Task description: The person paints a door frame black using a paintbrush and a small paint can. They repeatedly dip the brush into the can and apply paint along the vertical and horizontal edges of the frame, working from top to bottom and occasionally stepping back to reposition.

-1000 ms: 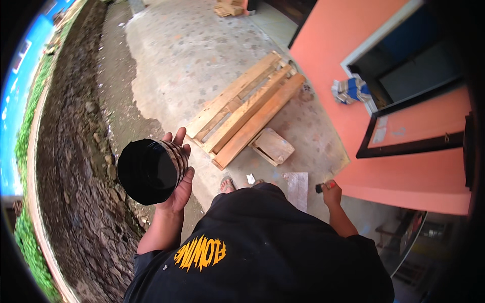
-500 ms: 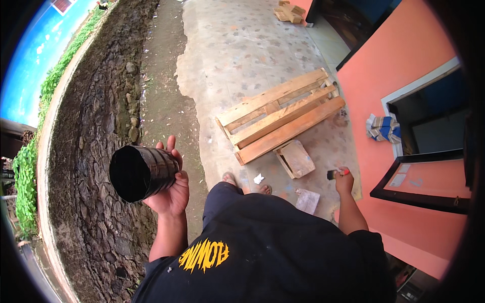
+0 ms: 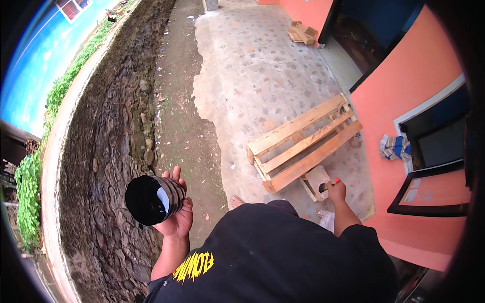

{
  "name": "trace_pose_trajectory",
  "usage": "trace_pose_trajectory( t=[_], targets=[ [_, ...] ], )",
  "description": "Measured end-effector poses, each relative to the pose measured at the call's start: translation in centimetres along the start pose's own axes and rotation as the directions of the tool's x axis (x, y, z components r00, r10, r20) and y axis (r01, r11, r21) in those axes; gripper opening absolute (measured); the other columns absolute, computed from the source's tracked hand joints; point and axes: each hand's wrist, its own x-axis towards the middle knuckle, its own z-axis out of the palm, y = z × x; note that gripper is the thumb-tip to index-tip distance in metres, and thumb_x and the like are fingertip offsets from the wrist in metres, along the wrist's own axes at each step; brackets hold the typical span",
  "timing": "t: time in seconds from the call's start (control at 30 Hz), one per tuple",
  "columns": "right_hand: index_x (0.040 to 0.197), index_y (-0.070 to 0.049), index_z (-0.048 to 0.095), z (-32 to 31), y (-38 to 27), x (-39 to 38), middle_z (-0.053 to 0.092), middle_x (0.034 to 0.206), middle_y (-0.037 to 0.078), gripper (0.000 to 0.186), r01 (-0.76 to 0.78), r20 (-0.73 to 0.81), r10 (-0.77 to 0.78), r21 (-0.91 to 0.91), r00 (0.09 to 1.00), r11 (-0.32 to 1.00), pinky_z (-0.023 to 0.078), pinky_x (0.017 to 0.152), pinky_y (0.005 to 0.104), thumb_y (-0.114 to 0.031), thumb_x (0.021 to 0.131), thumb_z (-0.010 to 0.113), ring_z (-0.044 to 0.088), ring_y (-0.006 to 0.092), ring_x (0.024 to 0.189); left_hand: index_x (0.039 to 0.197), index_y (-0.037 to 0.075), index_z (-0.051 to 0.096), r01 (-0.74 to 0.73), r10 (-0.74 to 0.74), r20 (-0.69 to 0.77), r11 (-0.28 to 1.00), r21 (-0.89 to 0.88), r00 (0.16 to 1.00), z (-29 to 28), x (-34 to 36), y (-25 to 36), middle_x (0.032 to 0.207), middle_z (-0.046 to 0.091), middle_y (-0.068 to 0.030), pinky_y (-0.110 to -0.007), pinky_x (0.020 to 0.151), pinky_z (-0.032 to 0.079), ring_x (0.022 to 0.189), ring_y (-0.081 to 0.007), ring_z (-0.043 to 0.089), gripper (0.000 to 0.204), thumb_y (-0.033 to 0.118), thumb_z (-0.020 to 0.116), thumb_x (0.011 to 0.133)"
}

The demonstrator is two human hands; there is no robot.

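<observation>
Fingers (image 3: 174, 177) around black can (image 3: 151, 199), patterned pavement (image 3: 262, 76)

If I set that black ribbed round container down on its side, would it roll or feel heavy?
The black ribbed round container looks cylindrical, so on its side it would probably roll. The left hand alone holds it tilted, and it looks open and empty, so it is probably light. The ribs likely aid grip.

Your left hand (image 3: 178, 218) holds a black can (image 3: 153, 199), ribbed on its side, its inside dark and glossy with a pale reflection. Your right hand (image 3: 337, 192) grips a small tool with a black and red handle (image 3: 329, 185), which looks like smooth plastic. The pallet (image 3: 303, 143) is bare, pale, unfinished wood. The floor (image 3: 262, 76) is matt speckled concrete, the ditch wall (image 3: 108, 151) rough stone. Your shirt (image 3: 283, 257) is matt black cloth.
</observation>
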Motion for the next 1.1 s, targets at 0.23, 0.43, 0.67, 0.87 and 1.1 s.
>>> trace_pose_trajectory(
  t=[0.23, 0.43, 0.67, 0.87, 1.1],
  targets=[
    [0.096, -0.001, 0.070, 2.0, -11.5, 0.1, 0.072, 0.094, 0.025, 0.040, 0.059, 0.070, -0.060, 0.019, 0.996, 0.998, 0.054, 0.080, 0.0488, -0.040, 0.091, 0.072, 0.069, 0.0434, 0.091, 0.157, 0.003, 0.032, 0.082, -0.080, 0.032, 0.995, -0.065, 0.996, -2.2, 6.1, 3.5, 0.167, 0.025, -0.0192, -0.045, 0.095, 0.057, 0.139, -0.0336, 0.048, 0.088, 0.050, 0.069, 0.091],
    [0.102, -0.014, 0.067, 3.3, -16.5, 1.9, 0.070, 0.093, 0.018, 0.025, -0.004, 0.060, 0.001, 0.049, 0.998, 0.999, 0.054, 0.079, 0.0480, -0.037, 0.093, 0.067, 0.068, 0.0400, 0.092, 0.156, -0.001, 0.033, 0.146, -0.142, 0.038, 0.980, -0.134, 0.989, -3.6, 12.0, 5.6, 0.167, 0.025, -0.0224, -0.049, 0.094, 0.058, 0.140, -0.0376, 0.047, 0.088, 0.042, 0.072, 0.088],
    [0.114, -0.015, 0.068, 2.7, -18.8, 6.2, 0.072, 0.097, 0.019, 0.030, -0.074, 0.019, 0.074, 0.042, 0.997, 0.996, 0.055, 0.081, 0.0470, -0.034, 0.090, 0.070, 0.070, 0.0392, 0.094, 0.153, -0.001, 0.037, 0.173, -0.162, 0.077, 0.973, -0.154, 0.984, -4.7, 21.1, 5.7, 0.164, 0.030, -0.0209, -0.047, 0.094, 0.058, 0.137, -0.0366, 0.049, 0.086, 0.041, 0.074, 0.086],
    [0.095, -0.009, 0.068, 5.5, -16.0, 14.2, 0.072, 0.093, 0.019, 0.025, -0.205, -0.023, 0.204, -0.058, 0.979, 0.977, 0.056, 0.080, 0.0479, -0.033, 0.088, 0.073, 0.070, 0.0407, 0.091, 0.150, 0.000, 0.040, 0.177, -0.162, 0.110, 0.975, -0.138, 0.981, -4.6, 33.3, 3.7, 0.161, 0.036, -0.0188, -0.047, 0.093, 0.059, 0.136, -0.0332, 0.050, 0.084, 0.047, 0.071, 0.087],
    [0.096, -0.005, 0.070, 11.3, -22.8, 30.3, 0.073, 0.093, 0.019, 0.019, -0.342, -0.052, 0.348, 0.101, 0.936, 0.934, 0.056, 0.082, 0.0449, -0.023, 0.089, 0.069, 0.072, 0.0369, 0.092, 0.147, 0.004, 0.044, 0.121, -0.119, 0.051, 0.992, -0.035, 0.992, -2.5, 50.4, 2.3, 0.155, 0.043, -0.0179, -0.044, 0.088, 0.060, 0.132, -0.0304, 0.053, 0.086, 0.060, 0.067, 0.086]
  ],
)
